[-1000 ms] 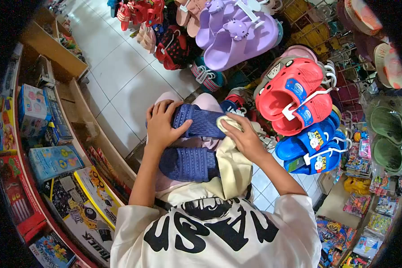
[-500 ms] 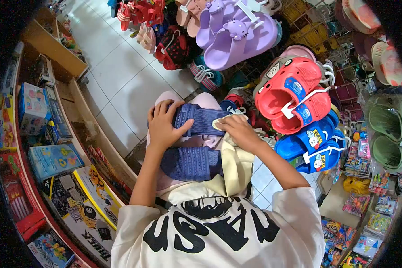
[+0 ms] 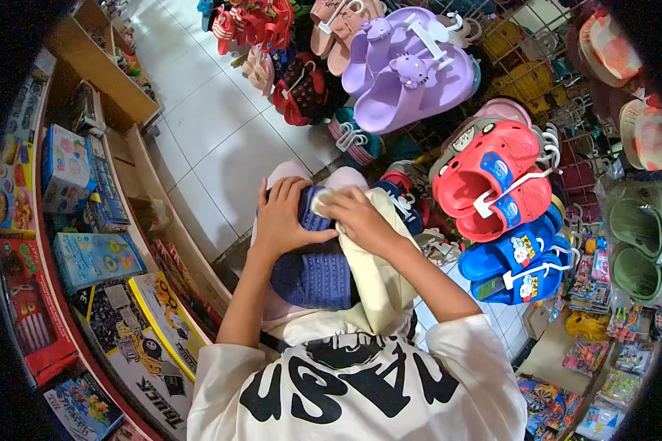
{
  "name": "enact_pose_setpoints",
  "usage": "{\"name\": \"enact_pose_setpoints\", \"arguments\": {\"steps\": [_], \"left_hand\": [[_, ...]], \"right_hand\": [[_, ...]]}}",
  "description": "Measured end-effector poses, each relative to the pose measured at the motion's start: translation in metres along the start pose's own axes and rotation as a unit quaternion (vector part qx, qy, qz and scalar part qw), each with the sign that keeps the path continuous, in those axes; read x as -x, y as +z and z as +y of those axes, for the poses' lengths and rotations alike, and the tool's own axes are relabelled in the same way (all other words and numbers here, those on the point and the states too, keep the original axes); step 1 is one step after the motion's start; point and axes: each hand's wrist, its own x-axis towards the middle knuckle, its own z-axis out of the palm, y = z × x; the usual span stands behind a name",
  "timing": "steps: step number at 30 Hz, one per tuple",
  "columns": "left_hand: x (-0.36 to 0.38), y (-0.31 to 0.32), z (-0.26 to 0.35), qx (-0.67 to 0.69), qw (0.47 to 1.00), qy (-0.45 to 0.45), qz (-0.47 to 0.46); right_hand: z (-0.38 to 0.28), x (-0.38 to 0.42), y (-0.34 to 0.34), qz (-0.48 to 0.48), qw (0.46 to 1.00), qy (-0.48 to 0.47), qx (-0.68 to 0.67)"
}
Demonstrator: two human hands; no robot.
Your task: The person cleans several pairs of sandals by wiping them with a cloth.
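Note:
Two navy slide sandals with a textured, ribbed surface lie across my lap. My left hand (image 3: pixel 287 220) is wrapped over the far sandal (image 3: pixel 313 218), its thumb stretched along the near side. In my right hand (image 3: pixel 364 224) a pale yellow cloth (image 3: pixel 385 268) is bunched, its pinched end pressed on top of that same sandal. The rest of the cloth hangs down over my lap. Closer to my body, the second navy sandal (image 3: pixel 314 282) rests untouched, its right end partly covered by the cloth.
To my right, a wire rack holds purple sandals (image 3: pixel 412 81), red clogs (image 3: pixel 493 180), blue slides (image 3: pixel 518 257) and bagged green clogs (image 3: pixel 635 239). On the left, a wooden shelf (image 3: pixel 173 261) carries boxed toys, including a truck box (image 3: pixel 136 349). White floor tiles (image 3: pixel 221 140) lie ahead.
My right hand has moved left along the far sandal with the cloth, closer to my left hand. My left hand still holds the sandal. The view has shifted slightly.

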Motion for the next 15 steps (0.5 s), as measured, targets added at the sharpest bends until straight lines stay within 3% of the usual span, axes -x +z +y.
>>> {"name": "enact_pose_setpoints", "arguments": {"steps": [5,8,9,12,13,15], "left_hand": [[-0.002,0.005,-0.001,-0.013,1.0,-0.008,0.016],[-0.003,0.005,0.004,-0.007,1.0,-0.01,0.003],[-0.003,0.007,0.005,-0.012,1.0,-0.01,0.007],[-0.001,0.01,0.003,-0.024,1.0,-0.012,0.012],[-0.001,0.01,0.001,-0.025,1.0,-0.014,0.01],[0.0,0.005,-0.002,-0.005,1.0,-0.018,0.011]], "right_hand": [[0.006,0.028,-0.022,-0.047,0.997,0.052,-0.044],[0.004,0.015,-0.041,0.105,0.994,0.032,0.006],[0.0,0.006,-0.041,0.158,0.984,0.075,-0.022],[0.007,-0.017,-0.02,0.143,0.982,0.127,-0.01],[0.01,-0.021,-0.005,0.121,0.991,0.06,0.015],[0.002,-0.017,-0.003,0.076,0.995,0.054,-0.031]]}}
